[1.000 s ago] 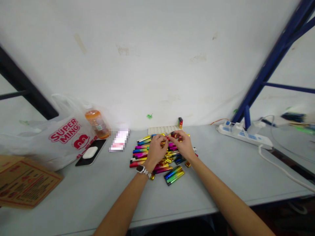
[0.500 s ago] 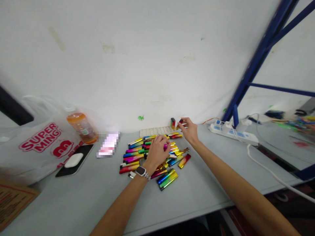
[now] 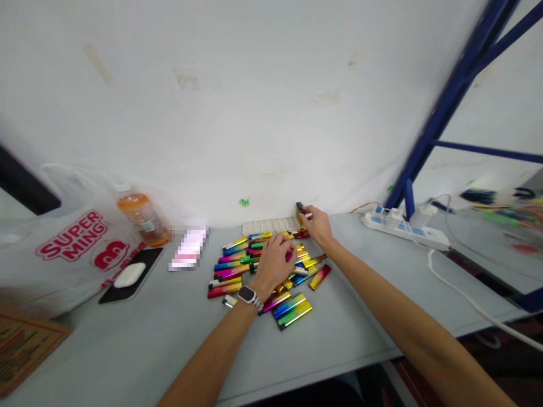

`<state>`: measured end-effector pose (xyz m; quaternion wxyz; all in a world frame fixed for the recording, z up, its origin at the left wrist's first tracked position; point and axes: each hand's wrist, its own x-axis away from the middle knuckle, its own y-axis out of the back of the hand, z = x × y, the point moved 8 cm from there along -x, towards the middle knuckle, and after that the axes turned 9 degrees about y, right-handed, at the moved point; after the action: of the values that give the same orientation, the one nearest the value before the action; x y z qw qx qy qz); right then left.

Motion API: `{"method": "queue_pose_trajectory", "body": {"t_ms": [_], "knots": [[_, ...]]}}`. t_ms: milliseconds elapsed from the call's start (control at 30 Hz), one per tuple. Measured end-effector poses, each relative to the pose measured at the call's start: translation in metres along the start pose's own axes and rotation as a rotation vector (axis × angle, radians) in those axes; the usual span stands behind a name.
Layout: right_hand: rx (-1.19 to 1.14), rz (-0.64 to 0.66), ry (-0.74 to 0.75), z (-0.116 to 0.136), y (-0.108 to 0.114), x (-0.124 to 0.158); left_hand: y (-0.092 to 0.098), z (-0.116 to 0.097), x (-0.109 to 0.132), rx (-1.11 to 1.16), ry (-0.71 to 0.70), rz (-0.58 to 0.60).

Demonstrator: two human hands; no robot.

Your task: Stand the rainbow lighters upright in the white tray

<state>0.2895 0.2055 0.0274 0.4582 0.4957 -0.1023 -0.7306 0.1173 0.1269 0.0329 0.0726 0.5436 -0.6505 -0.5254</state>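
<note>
Several shiny, multicoloured lighters [image 3: 232, 272] lie spread on the grey table. Over the middle of them is my left hand [image 3: 276, 258], its fingers curled round a lighter that shows a magenta patch [image 3: 289, 255] by the thumb; the rest is hidden. At the right end of a pale, grid-like tray [image 3: 267, 226], my right hand [image 3: 319, 227] pinches a lighter, mostly hidden by the fingers. An upright lighter [image 3: 298, 208] stands there, touching or very close to these fingertips.
On the left are a plastic bag [image 3: 80, 254], an orange drink bottle [image 3: 146, 220], a white case [image 3: 129, 275] on a dark device, and a blurred-out phone [image 3: 189, 249]. A power strip [image 3: 407, 230] with cables and a blue metal frame [image 3: 441, 113] stand right. A wall rises behind.
My right hand has moved left with its lighter, up against the upright one at the tray's end. My left hand has shifted slightly right over the lighters.
</note>
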Motion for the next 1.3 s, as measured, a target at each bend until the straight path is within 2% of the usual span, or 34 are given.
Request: {"method": "queue_pose_trajectory", "body": {"t_ms": [167, 300, 433, 533, 667, 800, 900, 1000, 1100, 1200, 1300], "knots": [[0.266, 0.056, -0.028, 0.006, 0.001, 0.012, 0.001, 0.001, 0.0, 0.005, 0.006, -0.012], [0.412, 0.1, 0.013, 0.011, 0.001, 0.022, 0.005, 0.003, 0.0, 0.004, 0.018, -0.038], [0.469, 0.125, 0.044, 0.015, 0.002, 0.025, 0.013, 0.003, 0.0, 0.009, 0.036, -0.081], [0.422, 0.074, 0.013, 0.025, 0.008, 0.032, 0.02, 0.006, 0.002, 0.005, 0.046, -0.12], [0.257, -0.03, 0.017, 0.061, 0.016, 0.054, 0.027, 0.015, 0.004, -0.026, 0.076, -0.143], [0.147, 0.016, 0.116, 0.108, 0.02, 0.081, 0.041, 0.016, 0.012, -0.038, 0.125, -0.129], [0.126, 0.084, 0.16, 0.128, 0.022, 0.099, 0.049, 0.006, 0.035, -0.044, 0.129, -0.086], [0.196, 0.155, 0.163, 0.13, 0.016, 0.112, 0.041, -0.006, 0.07, -0.175, 0.079, -0.019], [0.279, 0.225, 0.131, 0.122, 0.003, 0.118, 0.025, -0.007, 0.093, -0.33, 0.035, 0.02], [0.304, 0.282, 0.12, 0.115, -0.009, 0.114, 0.014, 0.002, 0.092, -0.393, 0.037, 0.049], [0.312, 0.303, 0.091, 0.106, -0.015, 0.104, 0.011, 0.009, 0.075, -0.401, 0.025, 0.042]]}}
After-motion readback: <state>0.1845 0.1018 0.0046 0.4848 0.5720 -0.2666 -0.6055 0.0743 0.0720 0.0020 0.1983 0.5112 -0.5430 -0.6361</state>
